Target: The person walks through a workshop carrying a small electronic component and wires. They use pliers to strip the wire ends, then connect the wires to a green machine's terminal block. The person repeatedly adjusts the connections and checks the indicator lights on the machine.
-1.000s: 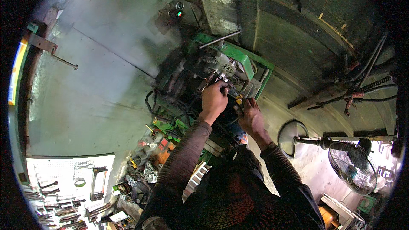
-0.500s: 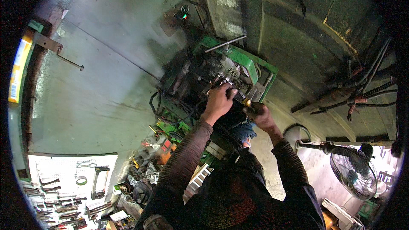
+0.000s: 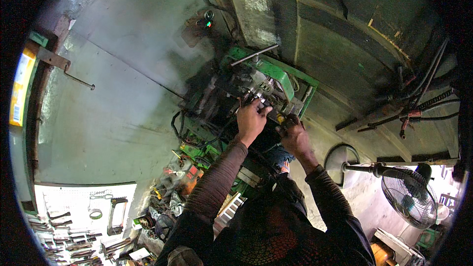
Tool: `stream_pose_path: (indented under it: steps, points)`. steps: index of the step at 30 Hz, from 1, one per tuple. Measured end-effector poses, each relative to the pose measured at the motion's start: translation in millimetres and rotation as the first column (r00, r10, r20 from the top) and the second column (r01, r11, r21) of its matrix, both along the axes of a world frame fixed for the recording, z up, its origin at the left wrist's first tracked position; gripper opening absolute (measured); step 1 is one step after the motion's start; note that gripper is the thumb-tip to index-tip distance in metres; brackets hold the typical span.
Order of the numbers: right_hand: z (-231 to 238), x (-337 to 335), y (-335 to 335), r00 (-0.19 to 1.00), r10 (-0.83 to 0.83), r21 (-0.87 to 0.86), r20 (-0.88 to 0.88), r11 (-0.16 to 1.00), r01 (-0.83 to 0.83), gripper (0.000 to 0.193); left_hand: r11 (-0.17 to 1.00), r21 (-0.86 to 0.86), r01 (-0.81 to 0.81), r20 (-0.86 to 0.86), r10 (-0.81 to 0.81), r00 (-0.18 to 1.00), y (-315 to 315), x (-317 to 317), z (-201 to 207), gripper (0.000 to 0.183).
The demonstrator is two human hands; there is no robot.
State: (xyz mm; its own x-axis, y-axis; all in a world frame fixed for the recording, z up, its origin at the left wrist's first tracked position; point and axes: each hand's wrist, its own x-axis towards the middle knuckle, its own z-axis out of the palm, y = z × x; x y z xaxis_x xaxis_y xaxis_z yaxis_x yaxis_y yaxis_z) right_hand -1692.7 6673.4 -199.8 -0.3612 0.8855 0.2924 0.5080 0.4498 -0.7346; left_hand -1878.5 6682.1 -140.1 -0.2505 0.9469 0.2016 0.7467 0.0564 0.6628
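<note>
Silvery metal part [image 3: 262, 88]: it sits in the middle of the green machine [image 3: 276, 72], directly beyond your left fingers.
Your left hand [image 3: 252, 121]: the fingers are drawn together close against the part, perhaps to steady it; you hide whatever they pinch, so I cannot tell what it is.
Your right hand [image 3: 295, 137]: the fingers curl around the yellow-ended tool [image 3: 280, 118], a grip that seems chosen to keep its end lined up with your left hand.
Metal bar [image 3: 255, 55]: it crosses a short stem at the machine's far edge, probably set there for turning by hand.
Black cables [image 3: 178, 124]: they loop out on your left, apart from your fingers.
White tool board [image 3: 59, 197]: lower left, its tools hung in rows, presumably for easy picking.
Fan [image 3: 409, 196]: lower right, on a dark pole, likely there to move air around you.
</note>
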Motion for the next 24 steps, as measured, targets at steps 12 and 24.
stream_pose_path:
  steps: [12, 24]
  points:
    - [-21, -2, -95, 0.672, 0.578, -0.331, 0.464, 0.816, -0.473, 0.052, 0.943, 0.305, -0.132, -0.024, 0.146, 0.989, -57, -32, 59, 0.026]
    - [-81, -55, -112, 0.529, 0.538, -0.159, 0.656, 0.784, -0.600, 0.049, 0.988, -0.005, -0.156, 0.133, 0.155, 0.979, -27, -64, 61, 0.031]
